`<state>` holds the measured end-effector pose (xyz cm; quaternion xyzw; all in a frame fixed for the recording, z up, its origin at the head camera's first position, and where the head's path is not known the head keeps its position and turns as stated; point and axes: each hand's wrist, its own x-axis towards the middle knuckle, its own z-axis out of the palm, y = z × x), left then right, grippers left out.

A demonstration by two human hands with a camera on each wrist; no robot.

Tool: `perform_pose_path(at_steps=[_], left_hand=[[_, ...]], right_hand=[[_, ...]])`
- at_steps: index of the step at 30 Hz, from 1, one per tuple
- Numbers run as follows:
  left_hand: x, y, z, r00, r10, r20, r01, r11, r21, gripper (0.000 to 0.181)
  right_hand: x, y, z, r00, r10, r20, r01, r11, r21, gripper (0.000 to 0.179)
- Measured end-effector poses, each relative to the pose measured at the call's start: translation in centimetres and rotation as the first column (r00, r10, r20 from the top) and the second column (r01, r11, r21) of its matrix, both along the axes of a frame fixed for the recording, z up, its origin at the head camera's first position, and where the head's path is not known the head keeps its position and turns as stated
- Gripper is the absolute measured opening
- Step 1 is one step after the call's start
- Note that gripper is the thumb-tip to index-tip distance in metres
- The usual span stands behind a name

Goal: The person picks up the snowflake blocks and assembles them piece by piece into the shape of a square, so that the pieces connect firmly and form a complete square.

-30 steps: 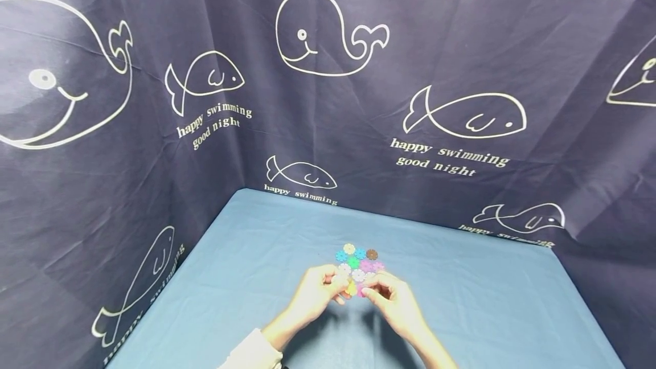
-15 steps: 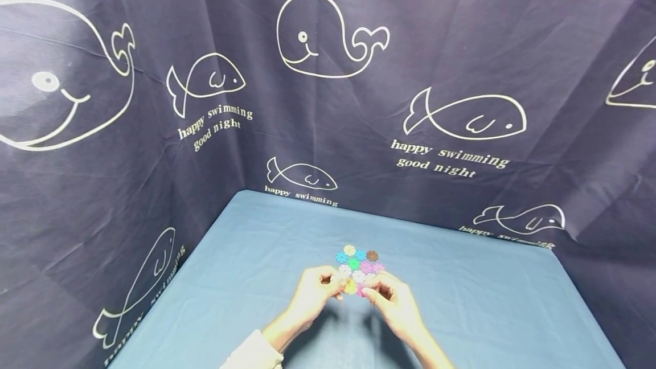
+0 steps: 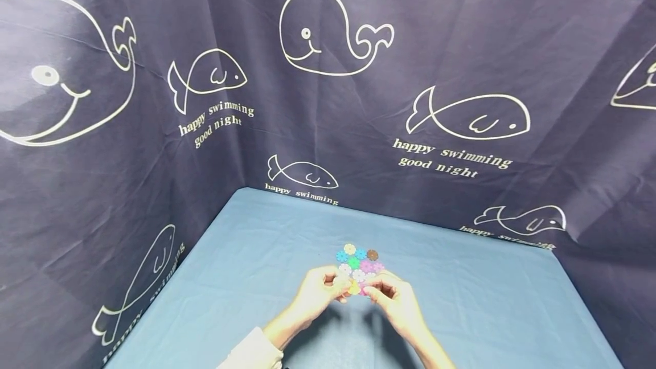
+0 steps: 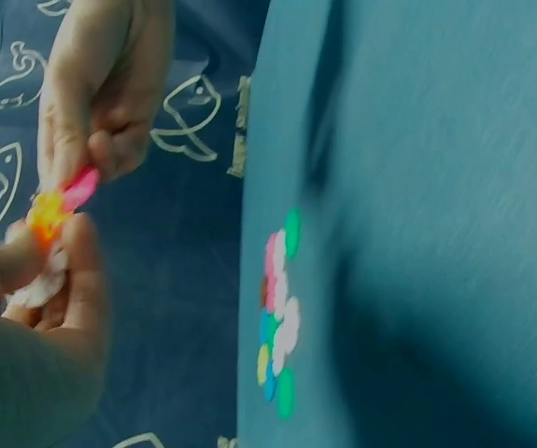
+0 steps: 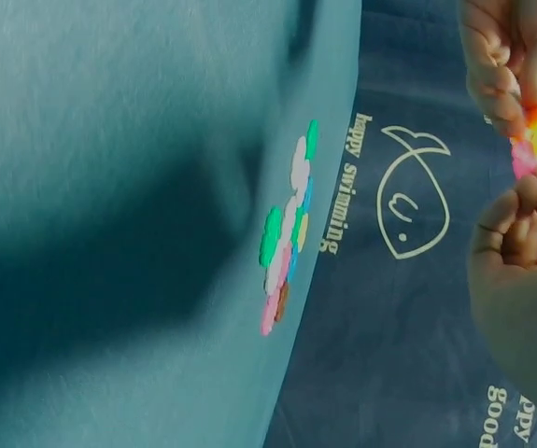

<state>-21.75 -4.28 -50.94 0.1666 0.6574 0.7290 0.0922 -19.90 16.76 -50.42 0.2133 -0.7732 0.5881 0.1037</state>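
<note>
Here, yellow disc (image 4: 48,217) between left fingers (image 4: 84,275), pink disc (image 5: 525,159) between right fingers (image 5: 499,215), both pinched

From my end I see the left hand (image 4: 53,353) pinching a yellow piece (image 4: 46,215). A pink piece (image 4: 80,189) meets its upper right edge, pinched by the right hand (image 4: 100,93) above it. A white piece (image 4: 44,287) shows below it, in the left hand. Well right of it, colourful pieces (image 4: 281,280) lie clustered on the blue surface (image 4: 455,187); fish-printed dark fabric (image 4: 175,308) spreads behind it.
</note>
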Motion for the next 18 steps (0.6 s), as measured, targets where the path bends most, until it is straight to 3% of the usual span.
perform_pose_path(at_steps=[5, 8, 11, 13, 15, 17, 18], left_hand=[[-0.5, -0.5, 0.5, 0.992, -0.101, 0.073, 0.108, 0.989, -0.100, 0.027], [-0.5, -0.5, 0.5, 0.989, -0.133, 0.067, 0.142, 0.976, -0.164, 0.024], [-0.4, -0.2, -0.1, 0.988, -0.146, 0.046, 0.151, 0.976, -0.155, 0.017], [-0.3, -0.1, -0.4, 0.990, -0.134, 0.040, 0.138, 0.983, -0.122, 0.014], [-0.2, -0.1, -0.5, 0.994, -0.106, 0.026, 0.109, 0.988, -0.108, 0.012], [-0.3, -0.2, -0.4, 0.996, -0.087, 0.012, 0.088, 0.989, -0.120, 0.012], [-0.3, -0.3, -0.3, 0.997, -0.083, 0.004, 0.083, 0.988, -0.130, 0.012]], right_hand=[[-0.7, 0.5, 0.1, 0.995, 0.103, 0.016, -0.103, 0.994, 0.042, 0.009], [-0.9, 0.4, 0.2, 0.989, 0.139, 0.057, -0.143, 0.987, 0.078, 0.009], [-1.1, 0.2, 0.2, 0.985, 0.139, 0.107, -0.149, 0.985, 0.091, 0.010], [-1.1, -0.1, 0.6, 0.984, 0.107, 0.142, -0.122, 0.987, 0.102, 0.010], [-1.3, 0.1, 0.3, 0.988, 0.024, 0.152, -0.051, 0.983, 0.174, 0.009], [-1.6, 0.4, -0.4, 0.993, -0.068, 0.096, 0.033, 0.944, 0.328, 0.008], [-1.8, 0.5, -0.8, 0.992, -0.111, 0.054, 0.078, 0.905, 0.419, 0.010]])
